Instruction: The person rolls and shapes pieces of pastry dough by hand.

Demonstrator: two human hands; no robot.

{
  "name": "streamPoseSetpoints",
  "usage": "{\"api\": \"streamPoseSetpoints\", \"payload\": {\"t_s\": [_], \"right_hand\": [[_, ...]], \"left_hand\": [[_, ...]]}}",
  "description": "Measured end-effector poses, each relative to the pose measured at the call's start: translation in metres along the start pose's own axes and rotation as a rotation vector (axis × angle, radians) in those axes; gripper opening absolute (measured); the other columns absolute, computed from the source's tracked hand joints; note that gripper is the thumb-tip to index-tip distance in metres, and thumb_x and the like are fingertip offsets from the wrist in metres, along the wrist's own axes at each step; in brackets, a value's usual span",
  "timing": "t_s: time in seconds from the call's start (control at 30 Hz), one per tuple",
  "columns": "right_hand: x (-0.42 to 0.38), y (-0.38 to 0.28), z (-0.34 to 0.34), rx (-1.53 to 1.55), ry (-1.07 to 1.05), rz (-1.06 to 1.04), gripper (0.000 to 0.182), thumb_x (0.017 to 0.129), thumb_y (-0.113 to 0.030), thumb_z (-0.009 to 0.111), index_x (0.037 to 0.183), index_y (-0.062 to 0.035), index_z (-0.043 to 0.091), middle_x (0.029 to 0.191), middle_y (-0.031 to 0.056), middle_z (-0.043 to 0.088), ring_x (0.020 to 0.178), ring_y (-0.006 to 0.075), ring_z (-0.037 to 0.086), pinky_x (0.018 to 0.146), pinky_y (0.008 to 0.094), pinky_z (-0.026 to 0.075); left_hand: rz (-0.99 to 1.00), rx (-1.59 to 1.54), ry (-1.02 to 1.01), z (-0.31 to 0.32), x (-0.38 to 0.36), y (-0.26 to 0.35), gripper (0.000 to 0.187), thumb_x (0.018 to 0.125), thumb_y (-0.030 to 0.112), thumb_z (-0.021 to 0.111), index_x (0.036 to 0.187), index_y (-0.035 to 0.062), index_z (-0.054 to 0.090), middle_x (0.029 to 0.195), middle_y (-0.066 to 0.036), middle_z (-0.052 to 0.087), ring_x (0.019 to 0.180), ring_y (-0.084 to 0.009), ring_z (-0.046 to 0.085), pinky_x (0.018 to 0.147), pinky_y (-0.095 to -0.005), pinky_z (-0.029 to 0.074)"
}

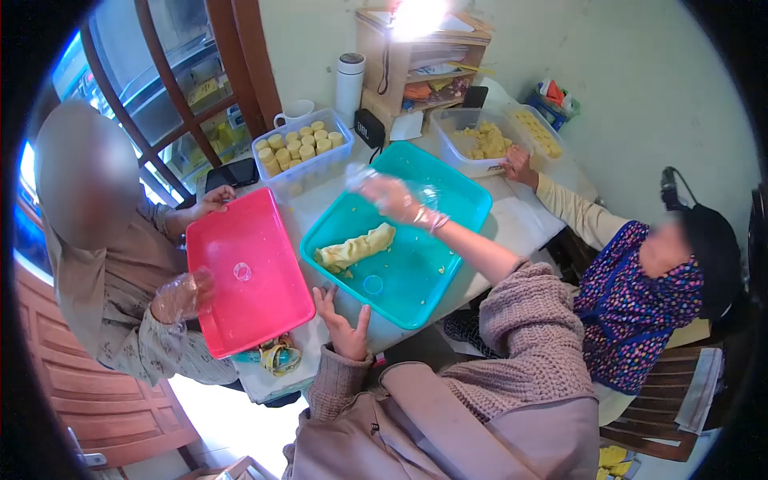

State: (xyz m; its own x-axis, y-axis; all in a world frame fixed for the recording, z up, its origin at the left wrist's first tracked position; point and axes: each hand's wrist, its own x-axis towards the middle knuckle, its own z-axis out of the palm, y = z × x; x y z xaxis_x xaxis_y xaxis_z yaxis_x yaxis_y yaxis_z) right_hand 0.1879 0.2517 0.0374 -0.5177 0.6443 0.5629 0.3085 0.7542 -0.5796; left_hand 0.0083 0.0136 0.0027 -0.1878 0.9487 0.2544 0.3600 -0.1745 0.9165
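A long, uneven roll of pale yellow dough [354, 248] lies in a teal tray [416, 308], with small crumbs scattered around it. Above the tray's far half reaches my right hand [388, 198], in a clear plastic glove. Motion smears its fingers, and I see nothing plainly held in them. My left hand [344, 324] is bare and open, its fingers spread beside the tray's near left corner. It holds nothing.
A person at left holds a pink tray [248, 276]. A tub of yellow cylindrical pieces [304, 148] stands behind. Another person's hand [520, 166] touches a container of crumbly yellow dough [484, 144]. A white flask [350, 88] stands beside a wooden shelf [382, 56].
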Motion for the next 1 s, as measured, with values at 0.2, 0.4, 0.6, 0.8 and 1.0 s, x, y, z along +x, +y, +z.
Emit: {"api": "streamPoseSetpoints", "payload": {"t_s": [0.2,0.4,0.6,0.8,1.0], "right_hand": [[-0.065,0.092,-0.023,-0.464,-0.036,0.244,0.040,0.099,-0.021,0.033,0.131,-0.0030,0.048,0.135,0.0175,0.047,0.128,0.0317,0.042,0.108,0.0409,0.031],[-0.056,0.000,0.035,0.083,-0.307,-0.016,0.044,0.092,-0.013,0.048,0.136,-0.0106,0.044,0.143,0.0156,0.039,0.130,0.0342,0.039,0.109,0.0441,0.031],[-0.044,-0.066,0.065,0.172,-0.423,-0.275,0.070,0.082,-0.017,0.060,0.145,-0.0132,0.030,0.144,0.0206,0.033,0.132,0.0367,0.035,0.111,0.0442,0.028],[-0.034,-0.064,0.108,-0.037,-0.327,-0.221,0.067,0.082,-0.014,0.055,0.143,-0.0077,0.029,0.139,0.0249,0.039,0.125,0.0415,0.042,0.103,0.0459,0.037],[-0.029,-0.058,0.112,-0.164,-0.343,-0.156,0.043,0.085,-0.015,0.052,0.126,-0.0042,0.048,0.130,0.0180,0.049,0.112,0.0312,0.053,0.093,0.0412,0.044]], "left_hand": [[0.011,-0.085,-0.009,0.000,-0.001,-0.004,0.097,0.077,0.015,0.072,0.143,-0.0028,0.004,0.136,-0.029,0.030,0.125,-0.0354,0.037,0.107,-0.0483,0.023],[-0.003,-0.136,0.002,-0.002,-0.001,-0.008,0.095,0.079,0.014,0.070,0.145,0.0010,0.004,0.145,-0.021,0.019,0.125,-0.0345,0.036,0.106,-0.0473,0.026],[-0.091,-0.464,0.028,-0.003,0.003,-0.014,0.089,0.085,0.005,0.061,0.147,0.0082,-0.003,0.148,-0.025,0.019,0.133,-0.0337,0.031,0.109,-0.0443,0.024],[-0.126,-0.516,0.011,-0.006,0.002,-0.015,0.090,0.087,0.002,0.057,0.147,0.0129,-0.009,0.141,-0.031,0.034,0.133,-0.0314,0.032,0.109,-0.0419,0.022],[-0.157,-0.556,0.049,-0.002,0.004,-0.011,0.092,0.086,0.003,0.059,0.147,0.0143,-0.010,0.138,-0.030,0.039,0.130,-0.0291,0.037,0.108,-0.0410,0.025]]}}
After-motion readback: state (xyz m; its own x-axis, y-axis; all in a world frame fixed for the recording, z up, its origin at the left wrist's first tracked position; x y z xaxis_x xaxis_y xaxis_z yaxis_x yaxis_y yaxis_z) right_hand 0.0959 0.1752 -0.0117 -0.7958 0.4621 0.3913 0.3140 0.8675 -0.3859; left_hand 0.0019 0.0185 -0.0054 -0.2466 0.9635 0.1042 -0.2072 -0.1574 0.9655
